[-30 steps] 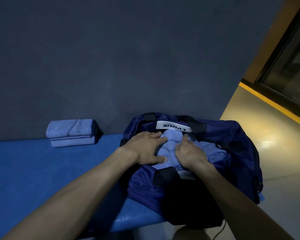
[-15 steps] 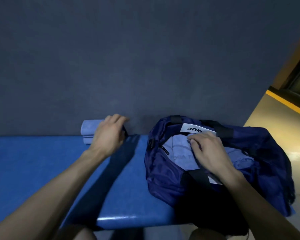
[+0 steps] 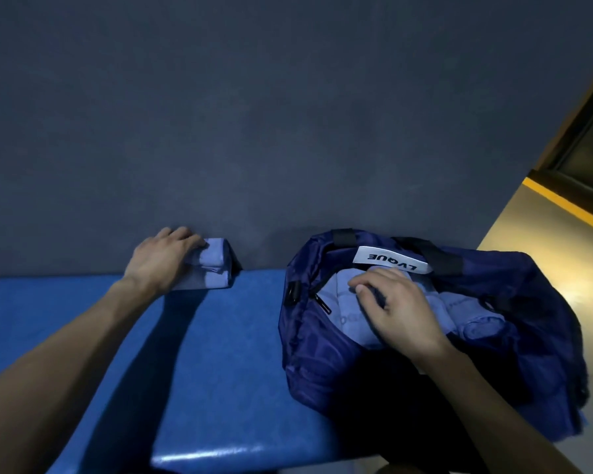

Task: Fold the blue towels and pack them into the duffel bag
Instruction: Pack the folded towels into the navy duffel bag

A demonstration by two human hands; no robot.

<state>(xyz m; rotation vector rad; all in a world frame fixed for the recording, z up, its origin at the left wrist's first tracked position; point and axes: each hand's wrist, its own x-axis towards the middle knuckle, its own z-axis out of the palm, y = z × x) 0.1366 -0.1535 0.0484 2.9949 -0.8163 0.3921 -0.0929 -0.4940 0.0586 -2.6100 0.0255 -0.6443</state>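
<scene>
A dark navy duffel bag (image 3: 322, 364) lies open on the right end of the blue bench, a white label at its far rim. Light blue towels (image 3: 350, 302) fill its opening. My right hand (image 3: 396, 307) rests flat on those towels, fingers bent and pressing down. Against the wall to the left sits a folded light blue towel stack (image 3: 216, 265). My left hand (image 3: 163, 260) covers the stack's left part, its fingers curled over the top. The left half of the stack is hidden under the hand.
The blue padded bench (image 3: 220, 371) runs along a dark grey wall (image 3: 254, 114); its front edge is near the bottom. To the right the bench ends and a glossy yellowish floor (image 3: 534, 254) with a yellow stripe begins.
My left hand left the bag, reached left across the bench and closed over the folded stack. The right hand stayed on the towels in the bag. The view shifted left.
</scene>
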